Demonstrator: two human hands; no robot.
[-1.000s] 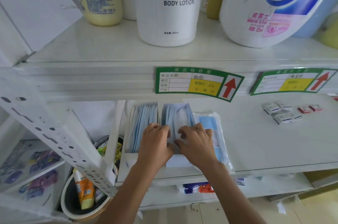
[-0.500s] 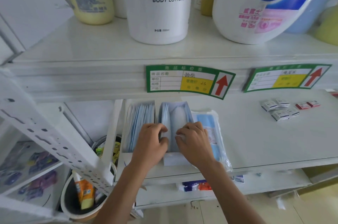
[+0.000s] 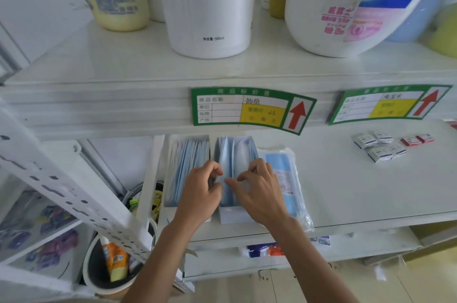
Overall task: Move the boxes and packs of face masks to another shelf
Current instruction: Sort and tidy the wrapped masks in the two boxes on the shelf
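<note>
Face masks, pale blue and stacked on edge in two open white cardboard boxes, are sitting at the left end of the white metal middle shelf (image 3: 346,191), just under the green price label (image 3: 249,109).

Going left to right: the left box of blue masks (image 3: 184,166) is lying at about nine o'clock from the hands, untouched. The left hand (image 3: 200,193) is curling over the gap between the two boxes, its fingertips narrowed and pinching at the near edge of the masks in the right box of blue masks (image 3: 235,154). The right hand (image 3: 259,191) is meeting it at about three o'clock, fingers bent and close together, pressing on the same stack. At three o'clock from that hand, a clear plastic pack of blue masks (image 3: 284,179) is lying flat, touching the right box. Well apart, at about two o'clock, small white and red cartons (image 3: 380,146) are lying scattered.

Compared with a second ago, both hands have been drawing their fingertips together over the middle of the right box, from a spread, flat hold into a tighter pinch. The boxes and the pack have not shifted. That suggests the person is still gathering or tidying the loose masks, so nothing has yet left this shelf.
</note>
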